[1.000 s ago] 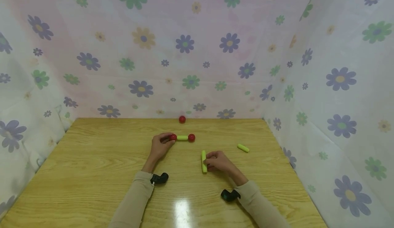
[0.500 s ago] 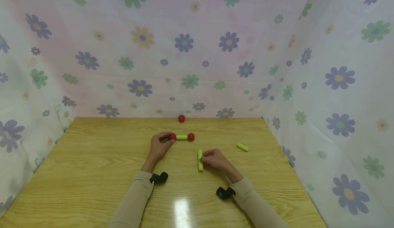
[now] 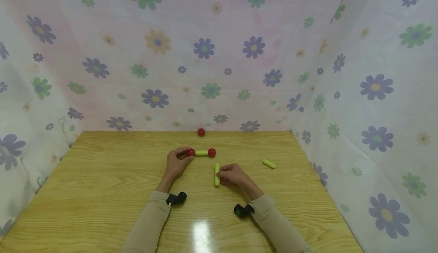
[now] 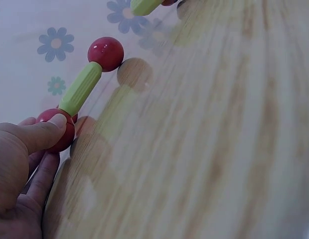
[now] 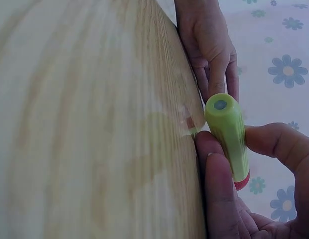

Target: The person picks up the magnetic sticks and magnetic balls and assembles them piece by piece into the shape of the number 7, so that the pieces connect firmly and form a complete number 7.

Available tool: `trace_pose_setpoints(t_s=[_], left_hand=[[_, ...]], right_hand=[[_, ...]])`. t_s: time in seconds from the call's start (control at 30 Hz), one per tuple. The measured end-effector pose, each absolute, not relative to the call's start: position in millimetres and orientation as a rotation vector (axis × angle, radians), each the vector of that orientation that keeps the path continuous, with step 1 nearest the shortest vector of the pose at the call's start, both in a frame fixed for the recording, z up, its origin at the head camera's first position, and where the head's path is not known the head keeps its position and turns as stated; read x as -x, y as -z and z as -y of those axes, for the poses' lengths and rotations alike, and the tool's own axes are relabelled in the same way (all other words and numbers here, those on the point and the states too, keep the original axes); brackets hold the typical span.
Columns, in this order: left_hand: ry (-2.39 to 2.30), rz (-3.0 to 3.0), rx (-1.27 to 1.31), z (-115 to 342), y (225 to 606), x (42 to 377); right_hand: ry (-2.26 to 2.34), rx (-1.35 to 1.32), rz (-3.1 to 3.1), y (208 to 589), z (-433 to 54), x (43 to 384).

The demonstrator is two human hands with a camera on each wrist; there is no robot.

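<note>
Cut off or covered
My left hand (image 3: pixel 175 163) is cut by the left wrist view's edge, part of it tucked behind the red ball (image 4: pixel 62 140) I grip. The green stick (image 5: pixel 228 130) in my right hand (image 3: pixel 235 174) is clipped at that view's top; in the right wrist view it covers most of a farther red ball (image 5: pixel 242 183), I cannot tell which

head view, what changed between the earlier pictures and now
The right hand moved left and slightly forward, bringing the held rod nearer the dumbbell. Nothing was picked up or let go. The left hand still grips the dumbbell; the far ball and loose rod stayed put.
</note>
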State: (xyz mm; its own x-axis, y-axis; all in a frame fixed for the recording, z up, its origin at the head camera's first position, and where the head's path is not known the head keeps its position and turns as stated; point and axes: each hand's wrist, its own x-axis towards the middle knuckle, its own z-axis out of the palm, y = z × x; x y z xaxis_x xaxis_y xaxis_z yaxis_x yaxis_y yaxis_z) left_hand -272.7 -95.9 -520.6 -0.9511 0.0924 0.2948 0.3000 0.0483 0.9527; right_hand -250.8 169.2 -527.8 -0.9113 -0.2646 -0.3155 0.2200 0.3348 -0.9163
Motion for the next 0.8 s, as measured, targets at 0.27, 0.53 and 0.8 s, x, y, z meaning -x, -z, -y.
trace_pose_setpoints(t_s=[0.27,0.53,0.8], left_hand=[[2.004,2.153,0.416,95.6,521.3,272.6],[2.019,2.14,0.412,96.3,533.3,281.0],[1.953,2.015,0.489,97.1,556.8,291.9]], right_hand=[[1.637,-0.017,-2.158,524.6,-159.4,256.5],[1.672,-0.065,-2.143,523.6,-151.5,265.0],[1.687,-0.118,-2.126,520.6,-146.5,266.5]])
